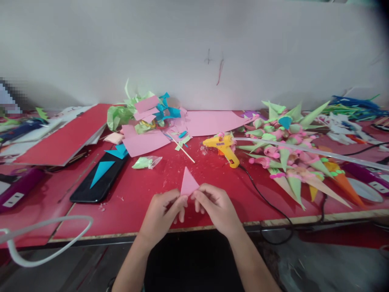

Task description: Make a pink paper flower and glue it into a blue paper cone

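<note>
A small pink paper triangle (189, 182) points away from me, held above the red table near its front edge. My left hand (168, 209) pinches its lower left corner between thumb and fingers. At the lower right corner, my right hand (214, 202) has thumb and forefinger closed on the same paper. Just beyond lies a thin wooden stick (182, 149). A yellow glue gun (223, 147) rests to the right with a clear glue stick in its back. Left of my hands, a small bag of pale green stuff (146, 162) lies on the table.
A black phone (88, 189) carries blue paper pieces (101, 172). Pink sheets (146, 142) and green and blue scraps lie at the back. Many paper cones (284, 158) are heaped at right. The glue gun's black cable (263, 194) loops over the front edge. Red boards (60, 132) lie left.
</note>
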Available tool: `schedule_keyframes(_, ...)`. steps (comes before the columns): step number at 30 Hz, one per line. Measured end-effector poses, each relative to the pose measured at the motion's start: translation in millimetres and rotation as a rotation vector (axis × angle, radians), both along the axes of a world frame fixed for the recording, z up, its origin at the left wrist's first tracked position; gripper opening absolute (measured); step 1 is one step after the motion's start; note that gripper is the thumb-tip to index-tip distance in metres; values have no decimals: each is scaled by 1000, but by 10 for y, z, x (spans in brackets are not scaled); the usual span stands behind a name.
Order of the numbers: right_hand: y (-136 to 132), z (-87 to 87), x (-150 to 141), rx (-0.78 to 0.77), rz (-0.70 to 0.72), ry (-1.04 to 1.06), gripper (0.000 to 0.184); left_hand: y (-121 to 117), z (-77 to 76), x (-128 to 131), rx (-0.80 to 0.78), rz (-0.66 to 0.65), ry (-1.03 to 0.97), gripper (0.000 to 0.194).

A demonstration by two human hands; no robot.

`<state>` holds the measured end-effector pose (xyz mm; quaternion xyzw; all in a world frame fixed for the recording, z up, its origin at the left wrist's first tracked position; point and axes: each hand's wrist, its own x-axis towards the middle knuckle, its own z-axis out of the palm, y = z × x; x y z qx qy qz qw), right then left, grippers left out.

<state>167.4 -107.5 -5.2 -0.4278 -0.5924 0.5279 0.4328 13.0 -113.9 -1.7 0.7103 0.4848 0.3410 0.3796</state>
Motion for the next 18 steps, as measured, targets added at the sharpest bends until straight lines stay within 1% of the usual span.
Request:
schedule_keyframes(4, 4, -3, -16, 31, -22, 1, 22, 7, 5, 17, -20, -42, -16, 29)
schedule_keyframes(11, -2, -20, -24, -17, 1, 30, 25, 7, 19, 31, -77, -91, -35, 28)
schedule_keyframes(18, -19, 2, -2, -36, 55, 55, 23, 6, 18, 31, -107, -67, -69, 31)
